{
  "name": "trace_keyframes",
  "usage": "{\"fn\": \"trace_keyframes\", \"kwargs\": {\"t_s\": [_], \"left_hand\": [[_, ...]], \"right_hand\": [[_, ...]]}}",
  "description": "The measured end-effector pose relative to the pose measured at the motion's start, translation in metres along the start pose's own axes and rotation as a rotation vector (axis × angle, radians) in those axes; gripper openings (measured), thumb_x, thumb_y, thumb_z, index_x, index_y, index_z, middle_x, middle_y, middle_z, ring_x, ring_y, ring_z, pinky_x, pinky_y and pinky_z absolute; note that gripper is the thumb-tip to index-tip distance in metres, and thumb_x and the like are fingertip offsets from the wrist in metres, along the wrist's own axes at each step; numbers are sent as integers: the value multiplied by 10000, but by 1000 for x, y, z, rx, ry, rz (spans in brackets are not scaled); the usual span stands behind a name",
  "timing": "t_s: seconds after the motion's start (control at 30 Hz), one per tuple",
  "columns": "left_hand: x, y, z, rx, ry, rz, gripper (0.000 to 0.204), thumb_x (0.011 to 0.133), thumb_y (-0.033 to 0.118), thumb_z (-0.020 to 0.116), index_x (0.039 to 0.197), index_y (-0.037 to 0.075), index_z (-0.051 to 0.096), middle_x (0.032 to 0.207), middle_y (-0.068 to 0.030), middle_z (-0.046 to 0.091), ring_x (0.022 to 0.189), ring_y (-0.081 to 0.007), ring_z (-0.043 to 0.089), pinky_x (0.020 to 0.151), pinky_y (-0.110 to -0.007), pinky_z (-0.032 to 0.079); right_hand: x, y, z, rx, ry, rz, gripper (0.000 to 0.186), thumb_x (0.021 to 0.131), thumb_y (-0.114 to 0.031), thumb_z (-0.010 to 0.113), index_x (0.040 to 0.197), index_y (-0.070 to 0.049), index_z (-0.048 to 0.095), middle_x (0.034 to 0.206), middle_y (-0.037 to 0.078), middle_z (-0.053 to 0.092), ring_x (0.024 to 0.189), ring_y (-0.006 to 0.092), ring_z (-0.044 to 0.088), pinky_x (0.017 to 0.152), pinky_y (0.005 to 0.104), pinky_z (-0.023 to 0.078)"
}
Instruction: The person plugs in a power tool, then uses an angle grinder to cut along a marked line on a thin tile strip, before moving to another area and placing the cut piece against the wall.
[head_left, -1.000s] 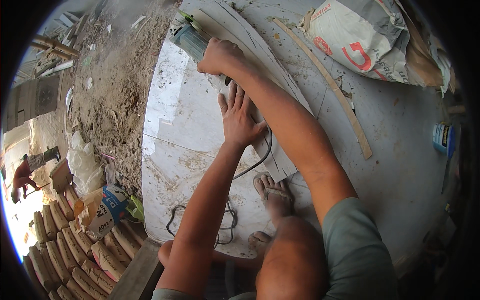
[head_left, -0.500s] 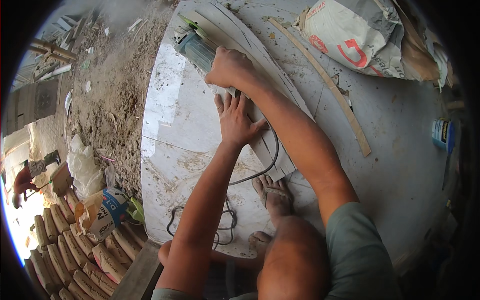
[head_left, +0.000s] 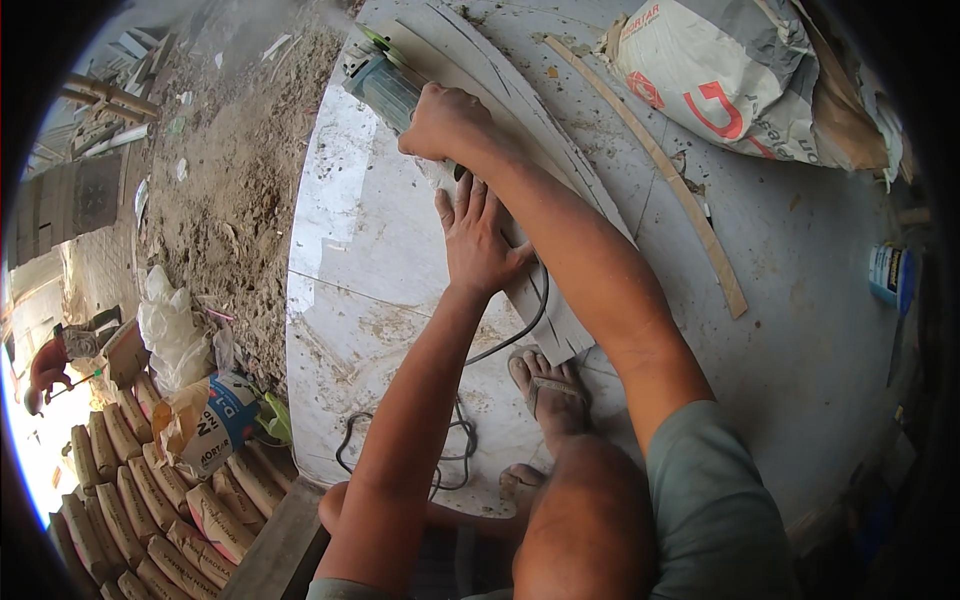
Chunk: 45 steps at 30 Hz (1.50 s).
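Compared with half a second ago, the right hand (head_left: 447, 122) has pushed the angle grinder (head_left: 383, 88) slightly farther out and to the left, close to where it was a second ago; the left hand (head_left: 478, 240) has kept its place on the board (head_left: 560, 335). That suggests a short back-and-forth over one stretch, with the work in hand at much the same point and the board steady; whether the disc is biting cannot be told from here, nor whether it is spinning.

The right grip is clenched around the grinder's body; the left grip is released, its palm down and fingers spread, just nearer than the tool. The board lies aslant on the pale floor (head_left: 790, 370), running from the far side to a near end just beyond the sandalled foot (head_left: 557, 400); the grinder is over its far part, the green guard (head_left: 382, 45) at the far left of the tool. The dark cable (head_left: 505, 345) passes between the forearms and loops on the near floor.

A thin strip (head_left: 650, 165) lies to the right of the board, apart from it, with a crumpled bag (head_left: 740, 90) at the far right; faint dust hangs beyond the grinder, over the bare earth (head_left: 240, 180); filled paper sacks (head_left: 150, 500) are stacked at the near left.
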<state>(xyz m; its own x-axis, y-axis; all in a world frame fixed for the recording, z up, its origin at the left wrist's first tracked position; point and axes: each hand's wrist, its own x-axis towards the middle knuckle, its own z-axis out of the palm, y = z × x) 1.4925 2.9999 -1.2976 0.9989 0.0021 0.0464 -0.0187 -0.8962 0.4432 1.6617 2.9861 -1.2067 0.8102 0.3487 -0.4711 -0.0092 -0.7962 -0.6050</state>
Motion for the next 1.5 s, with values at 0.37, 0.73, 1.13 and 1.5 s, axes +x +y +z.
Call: {"fn": "trace_keyframes", "kwargs": {"t_s": [0.37, 0.73, 1.13, 1.5], "left_hand": [[0, 2, 1, 2, -13, -11, 1005, 755, 600, 741, 1517, 32, 415, 1556, -208, 437, 1485, -403, 332, 1255, -591, 74], [0, 0, 1, -15, -14, -5, 899, 762, 582, 748, 1426, 29, 500, 1392, -196, 556, 1384, -443, 414, 1227, -614, 117], [0, 3, -5, 36, -35, 33, 954, 763, 647, 739, 1470, 54, 496, 1471, -227, 491, 1500, -419, 278, 1243, -624, 69], [0, 1, 1, -10, 58, 23, 739, 782, 520, 743, 1343, 67, 582, 1299, -174, 613, 1270, -422, 500, 1215, -621, 154]], "right_hand": [[0, 7, 5, -5, 5, 20, 679, 718, -309, 777, 1271, 31, 577, 1210, 221, 695, 1147, 347, 688, 973, 398, 560], [-15, 22, 5, -5, 19, 12, 719, 701, -344, 796, 1271, 32, 572, 1188, 252, 696, 1126, 381, 690, 982, 426, 552], [-39, 36, -1, -21, -3, -18, 648, 752, -256, 752, 1268, 69, 531, 1152, 263, 688, 1095, 378, 702, 962, 419, 566], [-23, 23, 3, -1, 1, -22, 671, 739, -276, 764, 1271, 64, 539, 1178, 243, 691, 1120, 363, 697, 960, 412, 569]]}}
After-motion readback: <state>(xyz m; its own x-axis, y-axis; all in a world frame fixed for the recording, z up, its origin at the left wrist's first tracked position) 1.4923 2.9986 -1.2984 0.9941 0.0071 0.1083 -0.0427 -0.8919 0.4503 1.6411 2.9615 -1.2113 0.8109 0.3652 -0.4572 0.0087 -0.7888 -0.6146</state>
